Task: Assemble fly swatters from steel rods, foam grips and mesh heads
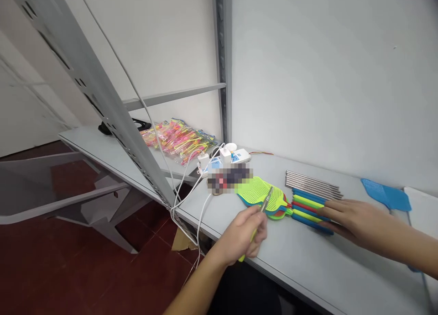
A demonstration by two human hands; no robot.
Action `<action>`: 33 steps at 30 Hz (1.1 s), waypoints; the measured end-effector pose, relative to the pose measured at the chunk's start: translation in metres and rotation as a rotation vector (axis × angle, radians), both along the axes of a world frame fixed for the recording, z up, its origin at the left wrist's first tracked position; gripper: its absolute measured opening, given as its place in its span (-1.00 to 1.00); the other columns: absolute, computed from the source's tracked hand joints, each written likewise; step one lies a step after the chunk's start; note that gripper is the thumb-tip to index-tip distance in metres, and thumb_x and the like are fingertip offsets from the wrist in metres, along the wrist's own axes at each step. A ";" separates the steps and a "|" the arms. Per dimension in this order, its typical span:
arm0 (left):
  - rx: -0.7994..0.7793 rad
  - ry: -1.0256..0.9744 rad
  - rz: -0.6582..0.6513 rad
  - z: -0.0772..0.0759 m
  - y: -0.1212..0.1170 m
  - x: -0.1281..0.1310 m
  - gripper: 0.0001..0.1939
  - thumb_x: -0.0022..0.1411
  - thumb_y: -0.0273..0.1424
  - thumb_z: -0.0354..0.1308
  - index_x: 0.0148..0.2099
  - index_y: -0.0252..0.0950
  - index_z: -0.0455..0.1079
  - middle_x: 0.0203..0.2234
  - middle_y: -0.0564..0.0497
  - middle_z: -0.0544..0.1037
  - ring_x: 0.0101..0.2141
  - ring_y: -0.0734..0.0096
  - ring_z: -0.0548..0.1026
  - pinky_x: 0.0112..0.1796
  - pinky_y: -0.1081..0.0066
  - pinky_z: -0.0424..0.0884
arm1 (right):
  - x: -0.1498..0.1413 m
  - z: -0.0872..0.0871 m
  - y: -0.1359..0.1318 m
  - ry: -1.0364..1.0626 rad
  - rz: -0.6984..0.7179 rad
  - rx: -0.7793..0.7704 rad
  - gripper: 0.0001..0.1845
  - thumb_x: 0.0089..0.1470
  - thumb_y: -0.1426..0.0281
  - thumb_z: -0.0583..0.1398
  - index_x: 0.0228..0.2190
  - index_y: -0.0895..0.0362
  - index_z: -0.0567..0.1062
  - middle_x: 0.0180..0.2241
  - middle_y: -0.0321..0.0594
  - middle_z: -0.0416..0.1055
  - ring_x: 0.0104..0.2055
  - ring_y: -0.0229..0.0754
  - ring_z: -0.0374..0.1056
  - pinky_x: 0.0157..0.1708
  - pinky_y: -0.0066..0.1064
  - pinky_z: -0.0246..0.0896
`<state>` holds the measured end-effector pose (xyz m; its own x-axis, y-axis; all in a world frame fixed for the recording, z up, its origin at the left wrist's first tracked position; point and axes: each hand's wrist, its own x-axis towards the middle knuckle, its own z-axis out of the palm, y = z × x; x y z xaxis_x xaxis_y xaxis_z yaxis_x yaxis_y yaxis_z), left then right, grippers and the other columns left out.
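My left hand (244,233) is closed around a metal rod with a yellow-green handle (266,201), its tip pointing up and away over a stack of fly swatter heads (255,191). The top swatter head is bright green, with blue and red ones below. To the right lies a row of blue, yellow-green and red handles (304,207). My right hand (352,219) reaches over their right ends, fingers stretched and apart from the thumb, touching them. Behind it several bare metal rods (311,182) lie side by side.
A blue fly swatter (386,194) lies at the right near a white sheet. Left of the swatter heads are a blurred object (229,178) and a power strip (244,156) with chargers and white cables. Beyond the grey metal upright (102,100) lie colourful packaged items (181,139).
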<state>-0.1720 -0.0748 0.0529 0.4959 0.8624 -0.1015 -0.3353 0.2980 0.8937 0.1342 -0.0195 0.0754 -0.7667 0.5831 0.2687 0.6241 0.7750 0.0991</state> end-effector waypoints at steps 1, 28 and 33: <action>-0.013 -0.046 0.055 -0.002 0.002 -0.001 -0.75 0.37 -0.22 -0.06 -0.33 -0.24 0.18 -0.65 0.22 0.21 -0.80 0.69 -0.03 -0.75 0.59 -0.08 | -0.010 0.003 -0.001 -0.026 0.021 -0.030 -0.76 0.28 0.23 0.04 -0.19 0.00 0.48 -0.42 -0.27 0.44 -0.43 -0.22 0.36 -0.43 -0.38 0.19; -0.174 -0.240 0.331 -0.010 0.020 -0.003 -0.71 0.35 -0.16 -0.06 -0.36 -0.22 0.12 -0.68 0.26 0.11 -0.81 0.69 -0.09 -0.78 0.60 -0.12 | -0.084 0.035 0.013 -0.057 0.112 0.410 -0.74 0.21 0.59 0.03 -0.18 0.14 0.45 -0.20 -0.11 0.50 -0.19 -0.10 0.39 0.11 0.03 0.01; -0.171 -0.196 0.222 0.007 0.026 0.019 -0.73 0.36 -0.16 -0.06 -0.33 -0.21 0.14 -0.66 0.25 0.14 -0.80 0.68 -0.10 -0.77 0.59 -0.14 | -0.009 0.036 0.004 0.226 -0.137 0.296 -0.96 0.17 0.41 0.14 -0.30 0.05 0.40 -0.28 -0.17 0.48 -0.28 -0.11 0.41 -0.12 -0.18 0.27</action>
